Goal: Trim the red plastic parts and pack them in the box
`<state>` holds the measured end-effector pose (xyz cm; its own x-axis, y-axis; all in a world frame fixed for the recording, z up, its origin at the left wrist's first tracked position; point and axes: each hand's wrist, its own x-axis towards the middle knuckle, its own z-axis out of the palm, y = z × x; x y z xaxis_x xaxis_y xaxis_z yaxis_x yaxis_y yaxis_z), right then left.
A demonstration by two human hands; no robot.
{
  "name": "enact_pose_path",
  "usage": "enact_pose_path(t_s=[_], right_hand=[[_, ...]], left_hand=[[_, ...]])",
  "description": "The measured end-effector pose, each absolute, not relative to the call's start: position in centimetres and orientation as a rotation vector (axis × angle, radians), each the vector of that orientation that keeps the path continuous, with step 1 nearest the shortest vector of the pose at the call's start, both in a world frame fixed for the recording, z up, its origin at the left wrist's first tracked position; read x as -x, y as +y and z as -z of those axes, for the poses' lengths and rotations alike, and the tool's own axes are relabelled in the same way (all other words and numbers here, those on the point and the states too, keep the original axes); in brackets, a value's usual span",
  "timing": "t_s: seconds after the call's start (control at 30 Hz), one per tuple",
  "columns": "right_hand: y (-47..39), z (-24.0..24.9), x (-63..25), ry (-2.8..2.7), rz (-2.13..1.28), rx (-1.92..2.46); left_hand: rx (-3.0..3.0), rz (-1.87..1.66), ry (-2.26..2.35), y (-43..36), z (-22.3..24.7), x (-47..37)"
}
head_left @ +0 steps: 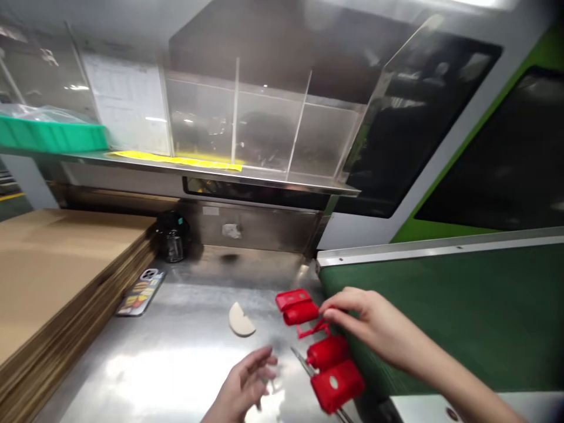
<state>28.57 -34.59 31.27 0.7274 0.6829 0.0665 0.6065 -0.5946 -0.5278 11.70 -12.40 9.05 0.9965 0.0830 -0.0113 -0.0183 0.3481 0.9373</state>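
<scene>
Several red plastic parts [337, 382], joined by a thin red frame, are over the right side of the metal table [185, 352]. My right hand [363, 317] pinches the thin red frame near its middle. My left hand [251, 379] is left of the red parts, with its fingers apart and nothing held. A pointed metal tool [302, 359] lies partly beneath the lower red parts. The cream-coloured piece [240, 321], a notched half disc, rests on the table above my left hand.
At the left are stacked brown sheets [66, 252], a phone [141, 294] and a black container [171, 238]. A green conveyor belt [449, 311] runs at the right. Above the table, a shelf [282, 179] holds a green tray [53, 135].
</scene>
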Motion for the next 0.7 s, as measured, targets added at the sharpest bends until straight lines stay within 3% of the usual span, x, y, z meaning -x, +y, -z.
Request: enact_pose_path(t_s=[0.17, 0.37, 0.53, 0.7], right_hand=[[-26.0, -28.3, -21.0, -1.258, -0.422, 2.241], [-21.0, -25.0, -18.0, -1.274, -0.622, 1.932], [-21.6, -21.1, -18.3, -1.103, -0.71, 1.851], [-25.1, -17.2, -17.0, -1.032, -1.037, 1.943]], left_hand=[[-0.842, -0.07, 0.002, -8.6, -9.1, -9.1], [-0.71, -0.052, -0.041, -6.3, -9.2, -3.0], [-0.707, -0.129, 0.035, -5.6, -6.3, -0.1], [-0.728, -0.229, 0.099, -5.2, -4.6, 1.5]])
